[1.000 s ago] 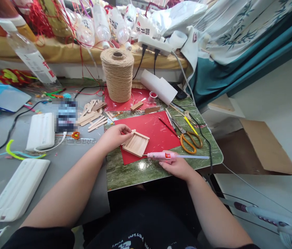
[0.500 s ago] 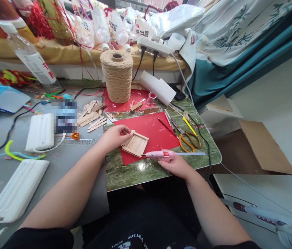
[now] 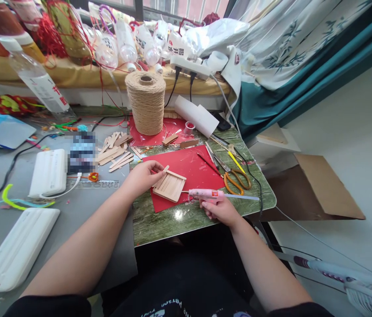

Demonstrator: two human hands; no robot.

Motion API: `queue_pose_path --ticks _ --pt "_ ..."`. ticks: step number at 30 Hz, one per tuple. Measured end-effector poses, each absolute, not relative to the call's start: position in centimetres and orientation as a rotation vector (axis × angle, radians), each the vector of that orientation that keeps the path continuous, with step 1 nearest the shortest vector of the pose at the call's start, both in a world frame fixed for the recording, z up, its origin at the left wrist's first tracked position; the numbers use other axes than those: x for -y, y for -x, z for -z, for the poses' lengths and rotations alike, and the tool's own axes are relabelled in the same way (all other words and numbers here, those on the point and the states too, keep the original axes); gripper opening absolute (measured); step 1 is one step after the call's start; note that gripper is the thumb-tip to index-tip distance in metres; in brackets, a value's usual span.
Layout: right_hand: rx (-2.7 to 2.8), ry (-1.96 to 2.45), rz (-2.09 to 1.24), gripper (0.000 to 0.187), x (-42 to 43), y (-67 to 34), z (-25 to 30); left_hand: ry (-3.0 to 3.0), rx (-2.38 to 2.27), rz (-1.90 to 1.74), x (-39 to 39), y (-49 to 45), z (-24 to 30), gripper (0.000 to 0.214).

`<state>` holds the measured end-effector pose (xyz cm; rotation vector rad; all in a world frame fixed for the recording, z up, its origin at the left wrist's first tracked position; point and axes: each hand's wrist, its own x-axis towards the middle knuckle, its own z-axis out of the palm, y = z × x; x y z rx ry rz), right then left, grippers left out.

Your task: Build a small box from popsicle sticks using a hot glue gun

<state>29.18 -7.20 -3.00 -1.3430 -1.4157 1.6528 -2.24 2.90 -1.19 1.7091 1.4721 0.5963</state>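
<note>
Panel [image 3: 170,186] of flat wooden sticks at frame centre, lying on a red sheet [image 3: 199,169], turned a little askew. Pinched at its upper-left corner by the left hand [image 3: 141,177], thumb and fingertips closed on the edge. Likely steadied that way against sliding, with the right-hand edge left bare.

Just right of it, glue gun [image 3: 205,193], held level and low over the sheet, nozzle pointing left at the panel's lower-right corner. Touching or just short of it: cannot tell which. Gripped from below by the right hand [image 3: 220,209], fingers curled round the pink body, clear glue stick trailing out to the right.

Sheet probably laid there to spare the green tabletop [image 3: 172,220] from drips. Further right, orange-handled scissors [image 3: 237,182], parked within reach but off the sheet. Up and left of the panel, loose sticks [image 3: 115,149] in a heap, on the left hand's side and so handy for it.

Behind, towards the top of the frame, twine spool [image 3: 145,102] upright, a white roll [image 3: 196,115] lying beside it, and a power strip [image 3: 189,67] on the ledge above, two plugs in.
</note>
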Motion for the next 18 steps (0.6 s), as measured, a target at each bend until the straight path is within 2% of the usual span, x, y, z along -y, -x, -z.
queue_pose_path --ticks 5,8,14,18 --pt "1.040 1.112 -1.734 0.026 6.6 -30.6 5.0 -1.511 -1.312 -0.757 -2.1 1.5 0.8 0.045" --pt "0.956 1.031 -1.749 0.020 6.2 -30.8 5.3 -1.392 -1.242 -0.682 -1.0 0.2 0.9 0.037" --pt "0.933 1.012 -1.767 0.020 6.1 -30.6 5.3 -1.624 -1.310 -0.618 0.4 -2.1 0.4 0.024" --pt "0.891 1.034 -1.769 0.029 6.0 -30.7 5.2 -1.684 -1.358 -0.603 0.3 -2.8 0.1 0.017"
